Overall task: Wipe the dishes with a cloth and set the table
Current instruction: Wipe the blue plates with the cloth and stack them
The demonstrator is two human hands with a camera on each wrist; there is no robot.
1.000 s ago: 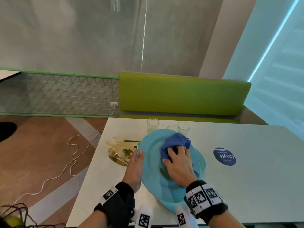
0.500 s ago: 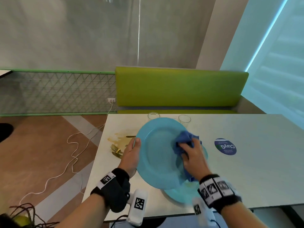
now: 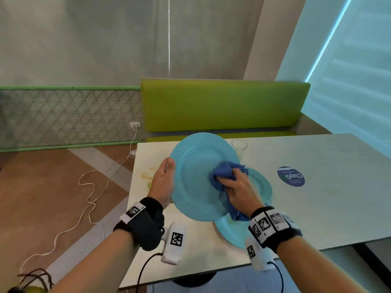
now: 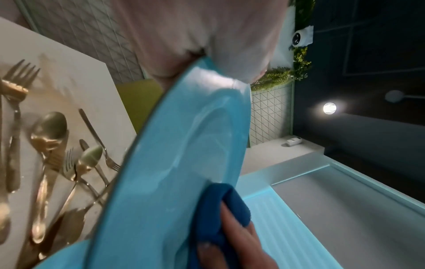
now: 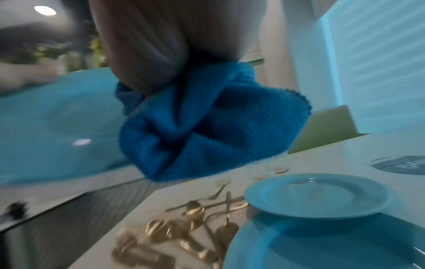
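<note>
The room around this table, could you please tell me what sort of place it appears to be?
Probably a café or canteen dining area: a green upholstered bench runs along the wall behind a pale table, which bears a round branded sticker and gold cutlery.

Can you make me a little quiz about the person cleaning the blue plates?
1. True or false: the left hand holds the big blue plate tilted up off the table.
2. What is the right hand pressing on that plate? A) a sponge B) a blue cloth C) a paper towel
3. Fill in: the gold cutlery lies on the table to the ____ of the plates.

Key: 1 true; 2 B; 3 left.
</note>
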